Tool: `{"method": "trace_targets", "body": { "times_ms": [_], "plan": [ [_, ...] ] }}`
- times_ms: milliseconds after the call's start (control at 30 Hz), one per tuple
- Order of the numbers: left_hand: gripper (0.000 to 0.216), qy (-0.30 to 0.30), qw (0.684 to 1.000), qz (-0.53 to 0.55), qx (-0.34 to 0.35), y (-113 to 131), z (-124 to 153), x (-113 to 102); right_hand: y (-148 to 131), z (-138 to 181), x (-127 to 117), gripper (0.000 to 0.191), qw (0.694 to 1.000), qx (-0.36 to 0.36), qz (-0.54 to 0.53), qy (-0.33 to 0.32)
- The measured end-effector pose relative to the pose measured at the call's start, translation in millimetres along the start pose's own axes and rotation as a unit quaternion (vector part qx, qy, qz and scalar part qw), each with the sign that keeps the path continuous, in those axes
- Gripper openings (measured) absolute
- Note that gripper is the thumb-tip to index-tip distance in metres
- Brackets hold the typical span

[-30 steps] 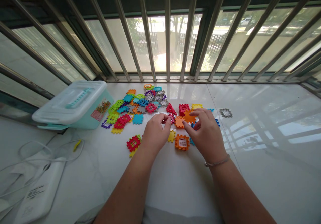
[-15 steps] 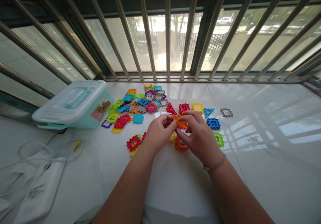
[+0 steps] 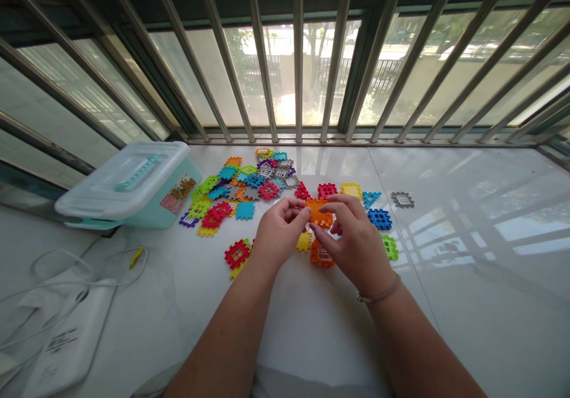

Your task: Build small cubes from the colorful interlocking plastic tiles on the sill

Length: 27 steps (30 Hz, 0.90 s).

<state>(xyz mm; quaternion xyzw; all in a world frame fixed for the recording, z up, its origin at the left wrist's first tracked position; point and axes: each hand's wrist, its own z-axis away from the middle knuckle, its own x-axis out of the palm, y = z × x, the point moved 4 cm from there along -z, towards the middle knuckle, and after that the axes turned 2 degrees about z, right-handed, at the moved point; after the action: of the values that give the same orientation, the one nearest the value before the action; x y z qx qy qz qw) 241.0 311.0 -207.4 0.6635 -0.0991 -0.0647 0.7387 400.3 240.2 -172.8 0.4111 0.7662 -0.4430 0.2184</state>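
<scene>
An orange interlocking plastic tile [image 3: 317,212] is pinched between the left hand [image 3: 280,228] and the right hand [image 3: 354,237], and is held up off the surface. The hands are brought close together, with the tile gripped between them. The left fingertips [image 3: 303,211] are pressed against its left edge, while the right fingers [image 3: 335,203] are curled over its upper right side. Both wrists are angled inward, and the forearms are extended forward from the bottom of the view. A thin beaded bracelet [image 3: 378,296] is worn on the right wrist.

Just below the held tile, an orange windowed tile [image 3: 321,255] and a yellow tile [image 3: 304,242] are laid beside the hands. A red tile [image 3: 327,191], a red triangular tile [image 3: 302,192] and a yellow windowed tile [image 3: 351,190] are placed just beyond them. A blue triangular tile [image 3: 371,198], a blue grid tile [image 3: 379,219], a green tile [image 3: 389,247] and a grey windowed tile [image 3: 402,199] are set out to the right. A red-and-yellow tile stack [image 3: 237,254] is seen to the left.

Farther left, a mixed heap of tiles [image 3: 231,190] is spread beside a teal plastic storage box [image 3: 178,205] with a white lid. A white power strip [image 3: 66,350] and its cables are seen at lower left. All of this is laid on a white marble sill [image 3: 467,303], backed by steel window bars [image 3: 298,47].
</scene>
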Motion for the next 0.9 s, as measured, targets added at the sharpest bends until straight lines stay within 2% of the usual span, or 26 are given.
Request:
{"method": "trace_targets", "body": {
  "times_ms": [900],
  "plan": [
    [0.03, -0.005, 1.0, -0.013, 0.003, 0.6, 1.2, 1.2, -2.9, -0.6, 2.0, 0.021, 1.0, 0.027, 0.006, 0.003]
  ]
}}
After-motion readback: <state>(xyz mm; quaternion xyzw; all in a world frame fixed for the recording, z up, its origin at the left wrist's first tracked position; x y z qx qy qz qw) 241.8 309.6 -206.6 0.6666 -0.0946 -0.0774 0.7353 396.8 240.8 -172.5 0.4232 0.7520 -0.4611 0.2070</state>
